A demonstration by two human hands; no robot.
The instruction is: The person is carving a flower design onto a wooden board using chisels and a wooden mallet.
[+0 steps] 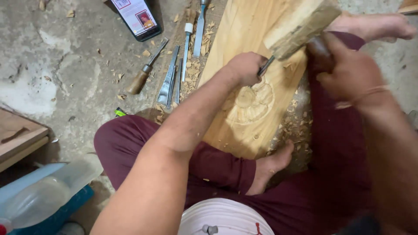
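Note:
A pale wooden plank (pixel 244 30) lies on the floor between my legs, with a round flower-like relief (pixel 252 104) carved into it. My left hand (pixel 245 67) is closed around a metal chisel (pixel 265 66) whose tip sits at the top of the carving. My right hand (pixel 348 72) grips the dark handle of a wooden mallet (pixel 300 26), whose block-shaped head is at the chisel's upper end. My bare foot (pixel 272 167) rests by the plank's near end.
Several chisels (pixel 172 78) and a wood-handled tool (pixel 143 76) lie on the concrete floor left of the plank amid wood chips. A phone (pixel 136 17) lies at the top. A wooden block (pixel 19 137) and a plastic bottle (pixel 43 196) are at the left.

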